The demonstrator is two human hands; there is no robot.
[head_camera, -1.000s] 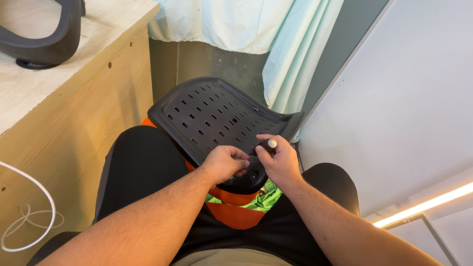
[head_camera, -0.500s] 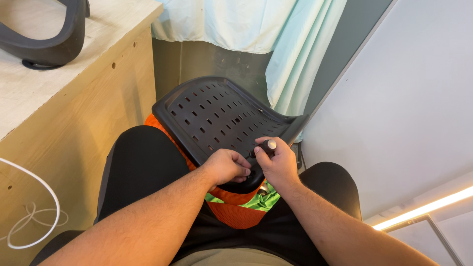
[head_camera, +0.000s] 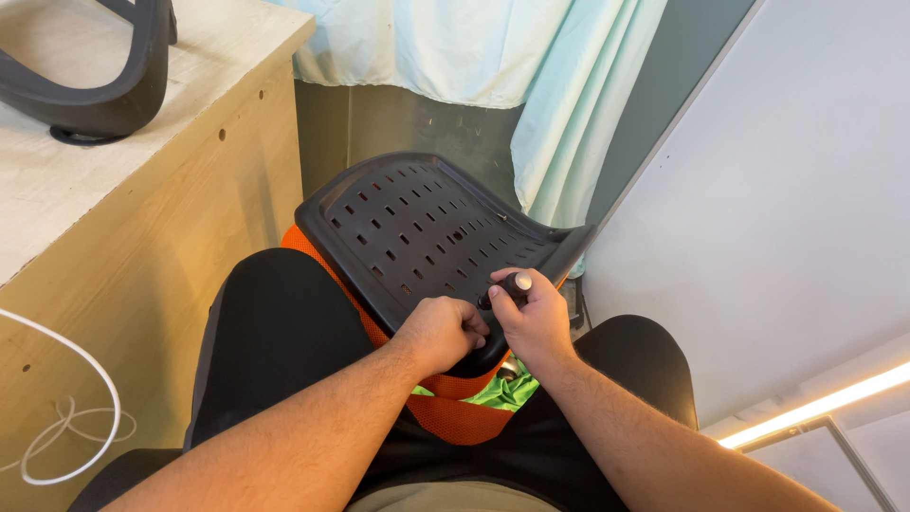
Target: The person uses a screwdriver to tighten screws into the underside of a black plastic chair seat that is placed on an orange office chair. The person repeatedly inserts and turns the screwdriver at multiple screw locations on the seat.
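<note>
A black perforated plastic chair seat [head_camera: 417, 232] rests tilted across my lap, over an orange mesh piece [head_camera: 455, 417]. My left hand [head_camera: 438, 332] is curled on the seat's near edge. My right hand [head_camera: 533, 318] grips a dark tool handle with a pale round end cap [head_camera: 512, 283], pressed down at the same near edge, close beside the left hand. The tool's tip is hidden by my fingers.
A light wooden cabinet [head_camera: 142, 218] stands at my left with a black curved chair part [head_camera: 95, 81] on top and a white cable [head_camera: 66, 417] hanging down its side. A pale green curtain [head_camera: 493, 66] hangs behind. A white wall panel [head_camera: 787, 209] is on my right.
Both hands stay at the seat's near edge with only slight shifts. The view has drifted a little; the seat looks unmoved.
</note>
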